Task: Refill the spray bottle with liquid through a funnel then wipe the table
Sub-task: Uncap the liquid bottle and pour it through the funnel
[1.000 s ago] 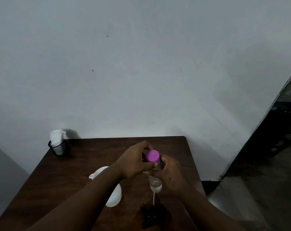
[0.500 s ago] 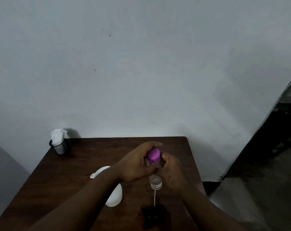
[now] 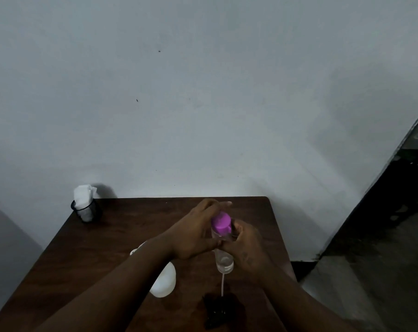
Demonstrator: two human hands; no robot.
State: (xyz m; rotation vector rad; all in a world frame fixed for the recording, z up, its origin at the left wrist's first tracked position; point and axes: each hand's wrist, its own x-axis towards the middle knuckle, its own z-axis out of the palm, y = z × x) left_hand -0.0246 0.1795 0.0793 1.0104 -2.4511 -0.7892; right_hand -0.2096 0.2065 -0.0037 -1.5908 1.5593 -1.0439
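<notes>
I count one bottle (image 3: 223, 250) in play — clear, held upright above the table (image 3: 121, 226), its purple cap (image 3: 221, 222) on top and one thin white tube (image 3: 222, 285) hanging from its base. My left hand (image 3: 193, 232) is curled round the upper part of the bottle from the left, fingers wrapped behind the cap; my right hand (image 3: 245, 248) is closed on the bottle's right side, thumb and fingers pressed to the neck just below the cap. Both hands touch the bottle and nearly meet in front of it. Below the tube's end lies one dark object (image 3: 217, 310) on the near part of the table; I cannot tell what it is, nor whether the tube reaches it. One white rounded object (image 3: 165, 282) sits on the table under my left forearm, partly hidden, possibly the funnel — I cannot confirm. At the far left corner stands one black mesh cup (image 3: 85, 212) holding one wad of white tissue (image 3: 83, 194), well apart from the hands.
</notes>
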